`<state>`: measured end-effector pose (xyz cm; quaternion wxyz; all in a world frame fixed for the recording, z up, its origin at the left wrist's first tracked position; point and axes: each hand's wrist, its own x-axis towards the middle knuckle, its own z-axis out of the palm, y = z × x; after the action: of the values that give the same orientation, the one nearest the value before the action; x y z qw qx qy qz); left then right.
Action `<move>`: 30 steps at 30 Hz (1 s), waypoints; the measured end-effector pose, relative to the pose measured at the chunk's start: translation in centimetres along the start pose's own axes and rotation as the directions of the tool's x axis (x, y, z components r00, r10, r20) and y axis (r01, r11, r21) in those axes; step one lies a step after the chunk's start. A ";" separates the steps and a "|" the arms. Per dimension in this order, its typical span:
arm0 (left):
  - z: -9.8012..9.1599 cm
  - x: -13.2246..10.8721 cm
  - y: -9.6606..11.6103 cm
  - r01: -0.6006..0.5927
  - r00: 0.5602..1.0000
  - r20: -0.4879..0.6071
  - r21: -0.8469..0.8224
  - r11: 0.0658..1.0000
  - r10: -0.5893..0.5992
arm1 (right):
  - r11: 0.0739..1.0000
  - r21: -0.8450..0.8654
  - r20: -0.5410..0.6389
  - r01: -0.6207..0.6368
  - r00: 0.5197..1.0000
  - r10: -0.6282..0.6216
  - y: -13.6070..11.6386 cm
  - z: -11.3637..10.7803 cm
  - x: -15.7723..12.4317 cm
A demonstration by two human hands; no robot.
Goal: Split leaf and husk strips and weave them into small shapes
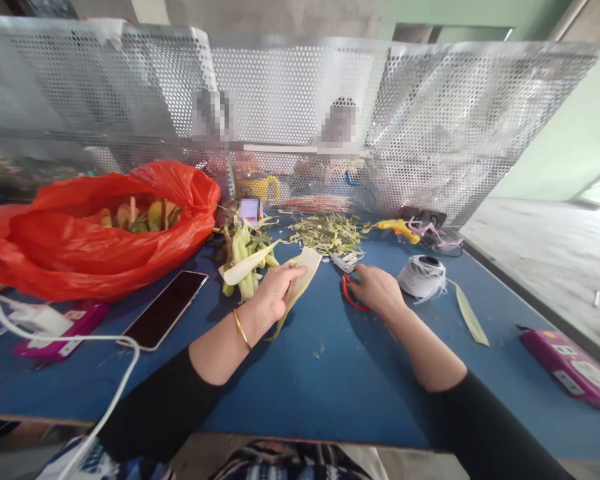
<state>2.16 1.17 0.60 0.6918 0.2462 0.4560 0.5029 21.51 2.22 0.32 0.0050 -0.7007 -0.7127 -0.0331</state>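
My left hand (274, 292), with a gold bangle at the wrist, pinches a pale corn husk (305, 270) between thumb and fingers. The husk's wide end points away from me and its narrow end hangs below the palm. My right hand (380, 292) has its fingers closed on the red handle of a pair of scissors (347, 295), low over the table. The scissors' blades (341, 263) point toward a heap of cut husk scraps (330, 233). Beyond my left hand lies a pile of whole husks (240, 257).
An orange-red plastic bag (95, 260) holds husk-coloured pieces at left. A phone (167, 310) lies before it. To the right are a white thread cone (424, 279), a loose husk strip (470, 313), a yellow tool (399, 230) and a purple power strip (570, 363). A perforated metal screen (290, 93) stands behind.
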 end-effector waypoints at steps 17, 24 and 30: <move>0.2 -0.3 -1.6 -0.138 0.990 -0.005 -0.052 0.989 0.138 | -0.009 0.996 0.081 -0.083 0.982 -0.170 -6.7 0.5 -1.8; -0.1 -0.2 -1.6 -0.134 0.989 0.105 0.307 0.942 0.107 | -0.075 0.997 0.017 -0.013 0.998 0.053 -5.1 0.7 -1.0; 0.1 -0.7 -1.9 -0.187 0.958 0.286 0.570 0.800 0.021 | -0.087 0.996 -0.015 0.030 0.986 0.167 -4.8 0.5 -0.7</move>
<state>3.12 -0.16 -0.60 0.6064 0.5391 0.4785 0.3358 16.76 1.43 -0.39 0.5681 -0.5013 -0.4675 0.4555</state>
